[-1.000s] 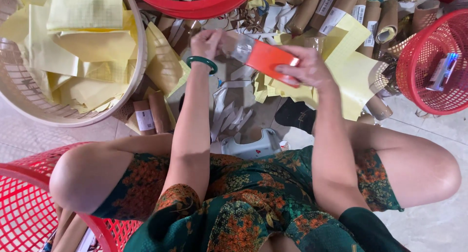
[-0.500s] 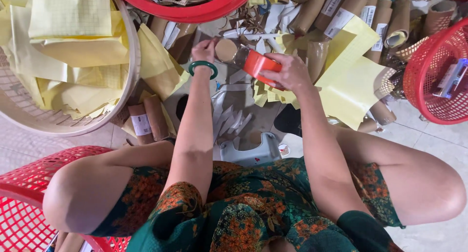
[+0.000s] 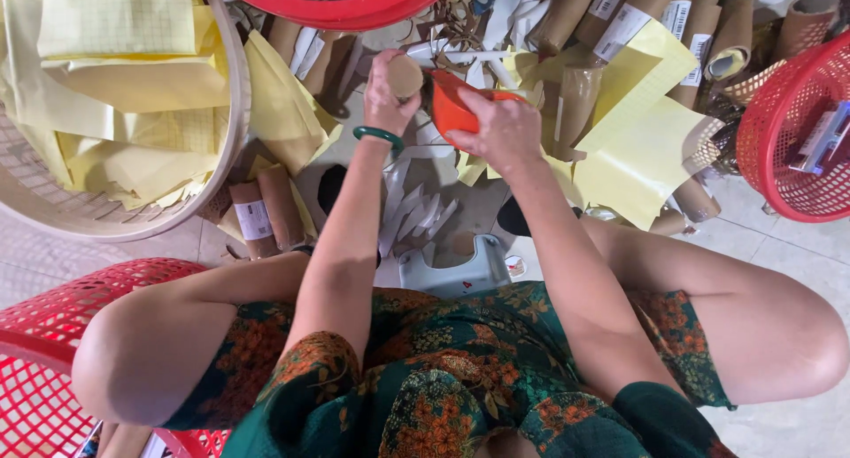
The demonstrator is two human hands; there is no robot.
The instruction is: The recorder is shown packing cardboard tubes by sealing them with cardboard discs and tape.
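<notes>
since half a second ago i see left hand (image 3: 387,95) clenched on the brown cardboard tube (image 3: 405,75), now butted against the orange-red tool (image 3: 453,105) gripped in right hand (image 3: 503,126), so i judge trimming is underway, yellow sheets (image 3: 639,139) just right.

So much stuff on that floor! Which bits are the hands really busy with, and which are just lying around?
In hand:
- left hand grips a brown cardboard tube
- right hand holds an orange-red tool against it

Lying about:
- yellow paper sheets
- pile of cardboard tubes
- pale round basket of yellow paper
- red baskets
- white strips
</notes>
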